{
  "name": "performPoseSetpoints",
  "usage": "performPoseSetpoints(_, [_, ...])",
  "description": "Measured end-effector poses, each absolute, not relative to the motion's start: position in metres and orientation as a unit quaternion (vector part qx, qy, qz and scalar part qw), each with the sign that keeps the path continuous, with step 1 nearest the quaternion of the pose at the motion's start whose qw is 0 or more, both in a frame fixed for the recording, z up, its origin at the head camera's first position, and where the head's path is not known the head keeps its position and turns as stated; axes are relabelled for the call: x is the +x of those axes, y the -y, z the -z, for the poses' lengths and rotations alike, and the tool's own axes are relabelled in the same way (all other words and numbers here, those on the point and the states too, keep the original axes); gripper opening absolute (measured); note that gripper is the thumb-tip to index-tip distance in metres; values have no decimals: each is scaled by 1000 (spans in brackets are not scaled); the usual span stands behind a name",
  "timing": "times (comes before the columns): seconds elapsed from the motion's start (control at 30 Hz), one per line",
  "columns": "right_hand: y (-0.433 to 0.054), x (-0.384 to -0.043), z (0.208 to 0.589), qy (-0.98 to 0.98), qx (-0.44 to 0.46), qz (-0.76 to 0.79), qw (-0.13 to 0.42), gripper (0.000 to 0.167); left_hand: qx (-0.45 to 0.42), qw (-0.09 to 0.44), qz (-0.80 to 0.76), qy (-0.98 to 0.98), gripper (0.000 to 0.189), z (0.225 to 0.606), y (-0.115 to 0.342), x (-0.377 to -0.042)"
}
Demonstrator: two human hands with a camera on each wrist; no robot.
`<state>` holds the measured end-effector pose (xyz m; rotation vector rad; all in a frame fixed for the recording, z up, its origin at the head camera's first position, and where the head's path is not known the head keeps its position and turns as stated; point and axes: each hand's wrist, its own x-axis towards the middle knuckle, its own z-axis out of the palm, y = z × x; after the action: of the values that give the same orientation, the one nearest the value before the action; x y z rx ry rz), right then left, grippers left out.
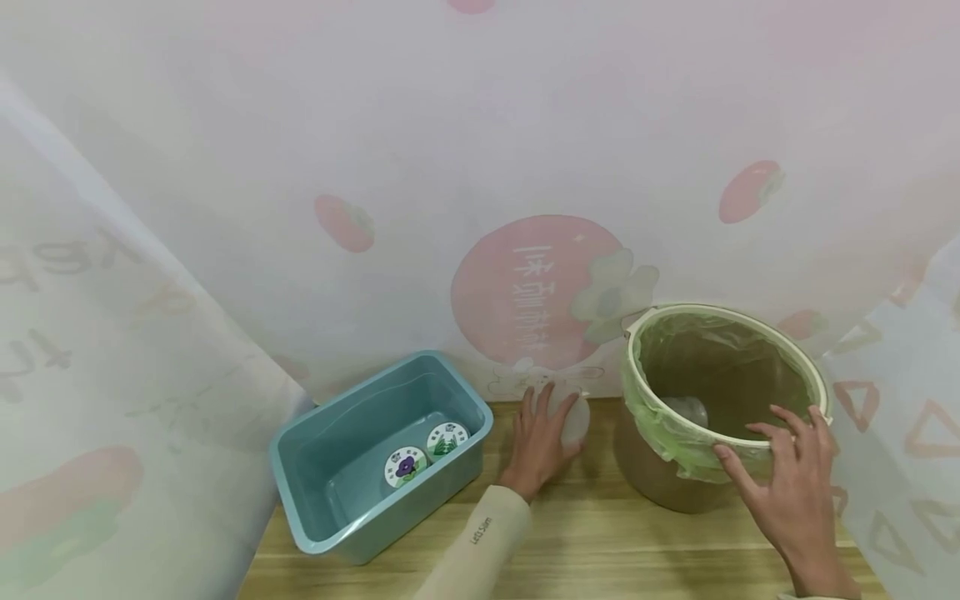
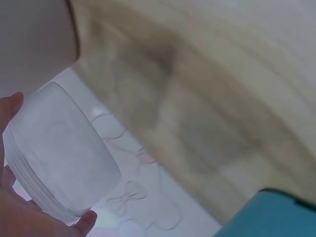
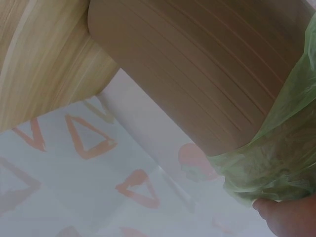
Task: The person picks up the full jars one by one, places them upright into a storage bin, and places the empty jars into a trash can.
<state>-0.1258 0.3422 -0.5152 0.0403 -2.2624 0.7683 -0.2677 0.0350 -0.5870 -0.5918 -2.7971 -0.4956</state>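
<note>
My left hand [image 1: 536, 446] grips a round, whitish plastic tub [image 1: 576, 421] close to the back of the wooden tabletop. In the left wrist view this tub [image 2: 66, 153] is tilted, its ridged rim toward the palm, with the thumb and fingers around its edge. To the right stands a brown trash bin [image 1: 648, 471] with a cream rim and a green bag [image 1: 667, 437] folded over it. My right hand [image 1: 798, 475] rests at the bin's front right rim, fingers spread over the mouth. In the right wrist view a fingertip [image 3: 264, 207] touches the bag.
A teal rectangular basin [image 1: 378, 508] stands on the left; two round labelled lids or tubs [image 1: 406, 467] lie in it. Inside the bin is a clear plastic piece [image 1: 688, 408]. Printed cloth [image 1: 405, 292] walls off the back and sides of the wooden table [image 1: 600, 550].
</note>
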Motion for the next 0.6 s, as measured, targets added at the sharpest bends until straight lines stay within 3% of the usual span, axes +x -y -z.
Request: performPoseSetpoints(0.6, [-341,-125,512,880,17,-301,367,61,-211,207,166,941,82,512,-42,-262])
